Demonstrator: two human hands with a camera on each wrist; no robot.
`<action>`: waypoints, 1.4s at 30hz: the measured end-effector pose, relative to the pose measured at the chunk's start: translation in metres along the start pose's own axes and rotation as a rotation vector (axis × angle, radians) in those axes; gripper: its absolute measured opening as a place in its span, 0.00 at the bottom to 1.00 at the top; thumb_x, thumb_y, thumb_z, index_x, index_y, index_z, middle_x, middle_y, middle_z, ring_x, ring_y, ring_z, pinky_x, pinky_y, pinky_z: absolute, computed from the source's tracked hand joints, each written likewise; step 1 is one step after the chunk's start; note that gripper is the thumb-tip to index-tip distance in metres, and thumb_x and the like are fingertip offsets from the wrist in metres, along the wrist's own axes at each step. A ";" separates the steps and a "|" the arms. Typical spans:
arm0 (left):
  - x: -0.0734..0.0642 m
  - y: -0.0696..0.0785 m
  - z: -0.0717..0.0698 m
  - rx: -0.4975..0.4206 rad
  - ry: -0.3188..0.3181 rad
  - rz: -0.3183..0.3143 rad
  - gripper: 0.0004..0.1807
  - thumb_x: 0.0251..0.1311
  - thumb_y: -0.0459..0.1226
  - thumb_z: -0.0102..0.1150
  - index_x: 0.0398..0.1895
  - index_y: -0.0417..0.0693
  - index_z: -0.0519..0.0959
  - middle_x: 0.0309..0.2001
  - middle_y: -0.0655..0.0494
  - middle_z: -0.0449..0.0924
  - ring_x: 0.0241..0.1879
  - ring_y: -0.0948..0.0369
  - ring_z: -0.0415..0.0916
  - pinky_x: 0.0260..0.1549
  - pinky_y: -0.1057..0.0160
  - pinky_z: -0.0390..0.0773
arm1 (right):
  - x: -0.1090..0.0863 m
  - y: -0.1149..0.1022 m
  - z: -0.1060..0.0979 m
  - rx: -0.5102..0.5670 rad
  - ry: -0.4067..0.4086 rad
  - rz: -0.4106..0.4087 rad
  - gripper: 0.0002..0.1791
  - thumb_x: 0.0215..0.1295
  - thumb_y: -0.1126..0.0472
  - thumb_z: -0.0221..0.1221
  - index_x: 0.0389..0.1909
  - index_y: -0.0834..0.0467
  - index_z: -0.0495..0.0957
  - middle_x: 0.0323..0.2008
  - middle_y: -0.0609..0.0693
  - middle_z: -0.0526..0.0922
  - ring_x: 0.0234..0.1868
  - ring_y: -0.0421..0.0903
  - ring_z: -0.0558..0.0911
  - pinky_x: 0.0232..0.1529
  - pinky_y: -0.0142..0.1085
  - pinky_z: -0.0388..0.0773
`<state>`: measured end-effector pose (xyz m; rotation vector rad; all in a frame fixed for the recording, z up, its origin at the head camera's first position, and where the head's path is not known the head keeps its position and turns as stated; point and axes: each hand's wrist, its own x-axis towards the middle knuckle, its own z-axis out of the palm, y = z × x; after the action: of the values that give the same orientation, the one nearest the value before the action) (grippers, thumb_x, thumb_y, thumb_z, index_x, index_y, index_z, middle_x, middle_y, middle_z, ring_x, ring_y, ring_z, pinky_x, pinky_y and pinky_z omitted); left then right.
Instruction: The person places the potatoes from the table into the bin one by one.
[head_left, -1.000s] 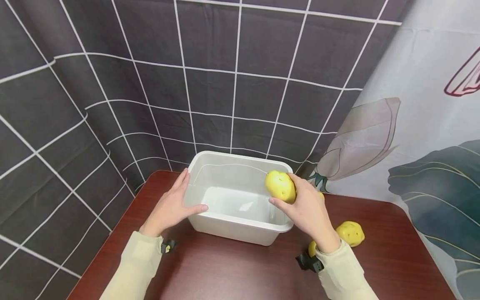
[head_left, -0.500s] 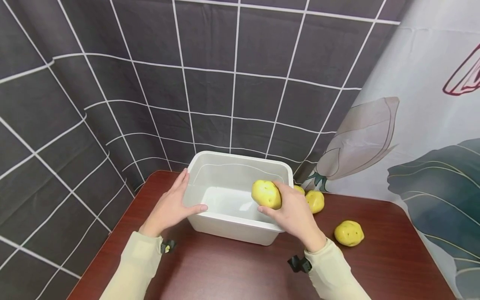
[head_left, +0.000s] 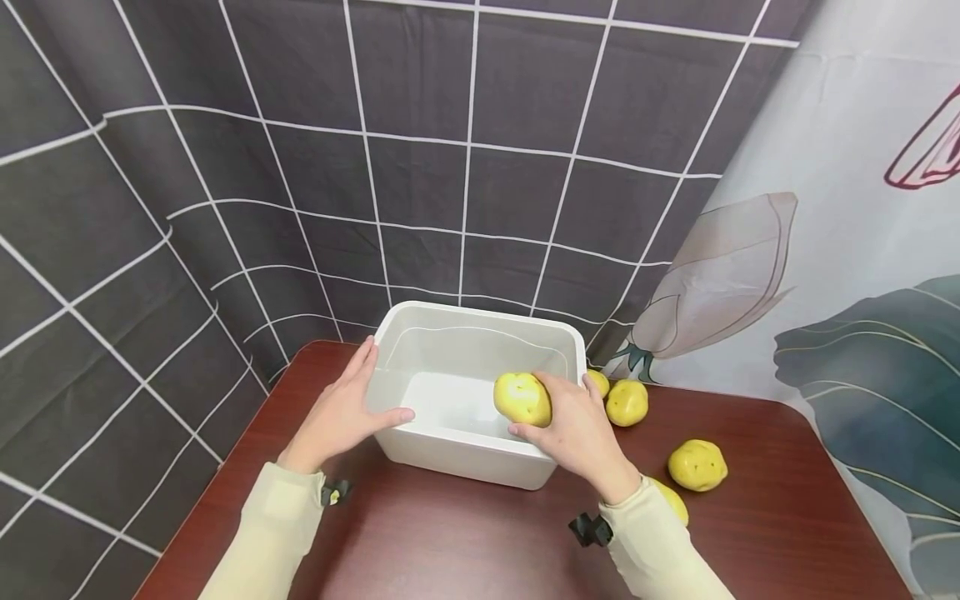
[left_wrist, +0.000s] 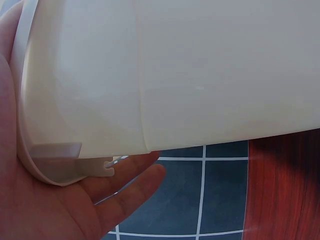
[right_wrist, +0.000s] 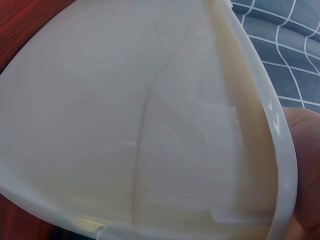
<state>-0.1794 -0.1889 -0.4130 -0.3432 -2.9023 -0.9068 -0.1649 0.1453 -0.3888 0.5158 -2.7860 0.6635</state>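
Note:
In the head view, my right hand (head_left: 581, 429) holds a yellow potato (head_left: 522, 399) between thumb and fingers, over the right part of a white plastic bin (head_left: 468, 475), within its rim. The potato is hidden in the right wrist view, where part of the hand (right_wrist: 302, 145) shows past the bin's rim (right_wrist: 280, 140). My left hand (head_left: 341, 412) grips the bin's front left corner, its thumb over the front rim and its fingers along the outer left side. Two of these fingers (left_wrist: 132, 192) show extended behind the bin's wall (left_wrist: 175, 75) in the left wrist view.
Several more potatoes lie on the dark red table (head_left: 465, 550) right of the bin: one potato (head_left: 627, 403) near its side, another potato (head_left: 697, 465) farther right, and one potato (head_left: 671, 502) partly behind my right sleeve. A dark gridded curtain (head_left: 420, 183) hangs behind.
My right hand has carried the potato leftward and down, from the bin's right rim to inside its outline. My left hand and the bin have stayed in place.

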 end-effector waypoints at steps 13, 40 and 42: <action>0.000 0.000 0.000 -0.001 0.008 0.013 0.66 0.50 0.67 0.67 0.81 0.42 0.45 0.82 0.51 0.39 0.65 0.36 0.68 0.60 0.35 0.67 | 0.001 0.001 -0.001 0.000 -0.032 0.017 0.41 0.46 0.45 0.77 0.60 0.62 0.77 0.52 0.57 0.84 0.54 0.56 0.82 0.71 0.61 0.49; 0.000 0.001 0.000 -0.001 0.004 0.018 0.66 0.51 0.67 0.67 0.81 0.41 0.45 0.81 0.50 0.39 0.64 0.37 0.69 0.60 0.35 0.67 | 0.001 0.006 -0.007 -0.002 0.012 0.009 0.30 0.59 0.53 0.71 0.58 0.66 0.78 0.53 0.62 0.83 0.57 0.61 0.78 0.64 0.57 0.66; 0.001 0.001 0.000 -0.003 0.002 0.015 0.66 0.50 0.68 0.66 0.81 0.42 0.45 0.81 0.51 0.39 0.64 0.37 0.69 0.60 0.36 0.68 | 0.000 0.009 -0.010 0.029 0.032 0.015 0.30 0.60 0.54 0.70 0.59 0.67 0.77 0.54 0.62 0.82 0.57 0.62 0.77 0.61 0.56 0.70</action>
<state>-0.1796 -0.1879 -0.4119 -0.3628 -2.8925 -0.9096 -0.1669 0.1573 -0.3836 0.4865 -2.7570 0.7094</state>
